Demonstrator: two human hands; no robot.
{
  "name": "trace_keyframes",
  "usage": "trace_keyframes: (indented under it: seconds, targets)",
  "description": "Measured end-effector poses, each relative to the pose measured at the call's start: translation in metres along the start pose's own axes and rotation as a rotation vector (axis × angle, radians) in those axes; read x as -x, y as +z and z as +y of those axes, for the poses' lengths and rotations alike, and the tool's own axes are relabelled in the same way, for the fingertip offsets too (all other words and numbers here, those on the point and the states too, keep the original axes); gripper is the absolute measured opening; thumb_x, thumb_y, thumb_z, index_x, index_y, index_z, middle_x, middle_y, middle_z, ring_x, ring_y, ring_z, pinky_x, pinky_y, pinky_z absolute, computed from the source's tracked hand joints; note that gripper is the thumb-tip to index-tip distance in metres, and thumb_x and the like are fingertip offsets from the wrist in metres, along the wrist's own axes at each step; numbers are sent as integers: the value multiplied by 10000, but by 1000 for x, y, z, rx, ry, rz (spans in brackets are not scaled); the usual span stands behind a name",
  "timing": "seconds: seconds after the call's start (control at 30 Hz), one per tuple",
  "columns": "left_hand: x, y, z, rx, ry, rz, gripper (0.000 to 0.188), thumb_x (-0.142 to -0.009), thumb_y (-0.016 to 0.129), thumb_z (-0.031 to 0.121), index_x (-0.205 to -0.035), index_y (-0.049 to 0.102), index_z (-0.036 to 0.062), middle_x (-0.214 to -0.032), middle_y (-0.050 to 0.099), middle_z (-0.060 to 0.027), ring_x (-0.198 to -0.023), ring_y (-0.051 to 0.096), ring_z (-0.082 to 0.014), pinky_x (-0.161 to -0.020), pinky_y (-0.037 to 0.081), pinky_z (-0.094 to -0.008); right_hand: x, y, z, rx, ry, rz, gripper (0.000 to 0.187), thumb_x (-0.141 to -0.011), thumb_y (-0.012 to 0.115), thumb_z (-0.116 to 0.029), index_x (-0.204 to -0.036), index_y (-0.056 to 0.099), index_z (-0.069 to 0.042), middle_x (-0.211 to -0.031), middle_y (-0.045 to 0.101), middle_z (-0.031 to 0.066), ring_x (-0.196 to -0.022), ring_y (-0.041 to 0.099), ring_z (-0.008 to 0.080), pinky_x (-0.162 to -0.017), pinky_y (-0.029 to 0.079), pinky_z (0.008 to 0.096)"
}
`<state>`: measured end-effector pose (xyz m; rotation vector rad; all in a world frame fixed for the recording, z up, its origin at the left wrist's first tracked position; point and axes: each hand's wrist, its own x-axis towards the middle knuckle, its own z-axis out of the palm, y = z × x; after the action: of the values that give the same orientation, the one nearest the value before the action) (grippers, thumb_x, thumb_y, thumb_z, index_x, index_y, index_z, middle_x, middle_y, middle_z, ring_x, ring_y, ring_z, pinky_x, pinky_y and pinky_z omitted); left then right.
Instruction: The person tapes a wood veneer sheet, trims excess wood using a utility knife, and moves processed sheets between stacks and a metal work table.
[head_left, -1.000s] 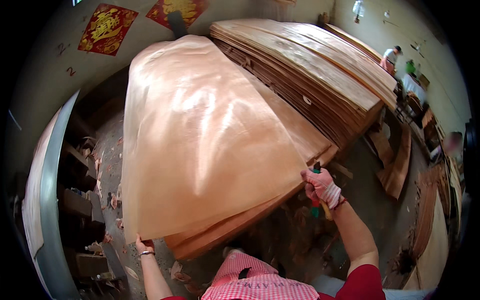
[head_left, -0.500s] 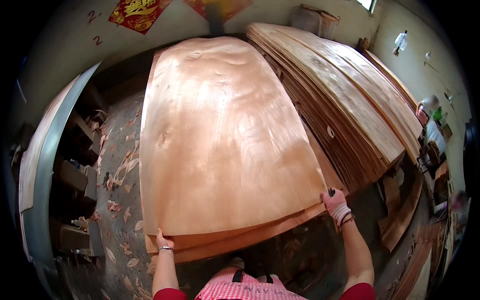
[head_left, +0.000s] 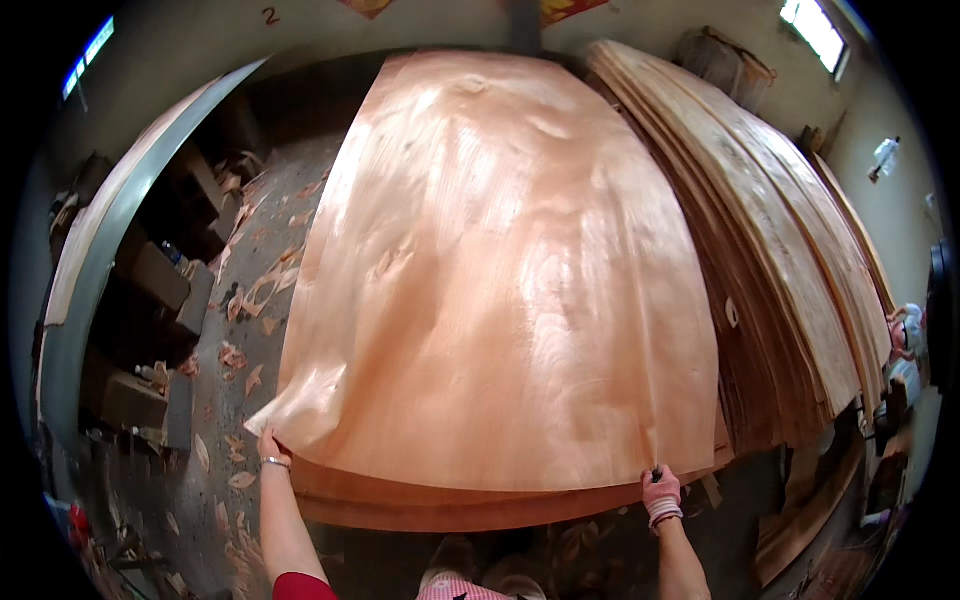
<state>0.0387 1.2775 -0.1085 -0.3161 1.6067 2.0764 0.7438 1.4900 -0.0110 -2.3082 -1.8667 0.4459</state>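
A large, thin sheet of reddish-tan wood veneer (head_left: 480,330) spreads over a stack of similar sheets (head_left: 430,511). Its near left corner curls upward, pinched by my bare left hand (head_left: 270,447), which has a bracelet at the wrist. At the near right edge my right hand (head_left: 661,488), in a pink and white glove, grips the sheet; a small black object (head_left: 656,473) shows at the top of that fist, its kind too small to tell. The sheet's near edge is lifted and wavy, with the lower sheets showing beneath it.
On the right stands a tall pile of veneer sheets (head_left: 790,270). To the left is a table with a grey-green edge (head_left: 130,225), blocks (head_left: 150,270) beneath it. Veneer scraps (head_left: 265,290) litter the floor. A person (head_left: 906,335) is at the far right.
My left hand has moved left and raised the sheet's corner, which now curls. My right hand has come lower and nearer with its edge. The view has shifted.
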Motion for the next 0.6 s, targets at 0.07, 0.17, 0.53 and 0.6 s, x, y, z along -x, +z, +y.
trace_keyframes:
  seconds: [0.07,0.17,0.53,0.6]
  targets:
    - [-34,-59,5,-361,358,-86,157,-831,543,196,-773,545,50,-763,555,12,-695,487,-96,-634,406,-247,-12,26,-8,-9,14,-79,244,-753,588,-241,-846,557,-18,-770,604,201,-753,595,349,-661,473,390]
    - [21,-6,-22,-447,566,98,209,-852,535,184,-692,492,57,-679,480,55,-625,404,-56,-559,352,-222,-11,62,43,-85,86,23,230,-755,579,-222,-871,564,-24,-772,606,198,-754,596,349,-663,474,381]
    - [77,-116,-136,370,-113,215,325,-905,423,201,-1151,450,-8,-1190,495,-132,-1076,480,-294,-912,395,-442,-17,78,129,-90,206,156,198,-753,564,-162,-882,569,-13,-761,610,171,-703,604,277,-651,468,351]
    - [45,-100,-146,354,-117,141,326,-902,429,201,-1152,446,-9,-1182,496,-139,-1066,485,-294,-905,397,-453,-49,69,124,-57,123,185,173,-745,543,-177,-819,556,-21,-741,589,186,-679,583,319,-620,455,375]
